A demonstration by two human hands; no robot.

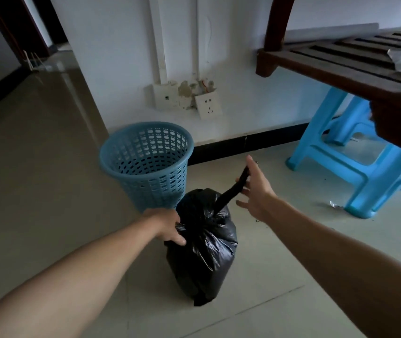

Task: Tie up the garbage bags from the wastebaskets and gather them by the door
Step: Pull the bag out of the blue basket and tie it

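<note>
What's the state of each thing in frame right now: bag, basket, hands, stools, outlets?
black garbage bag: out of the basket, upright on the floor, neck gathered
blue wastebasket: unlined, tilted
left hand: gripping the bag's neck
right hand: pulling a twisted bag end taut
blue stools: stacked, under the bench
wall outlet: cover loose, crooked

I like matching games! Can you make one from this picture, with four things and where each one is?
Things:
1. black bag
2. blue basket
3. blue stool
4. wall socket

Places:
A. under the wooden bench
B. low on the white wall
C. standing on the floor without a bag inside
D. between the left hand and right hand

Pairs: 1-D, 2-C, 3-A, 4-B
</note>
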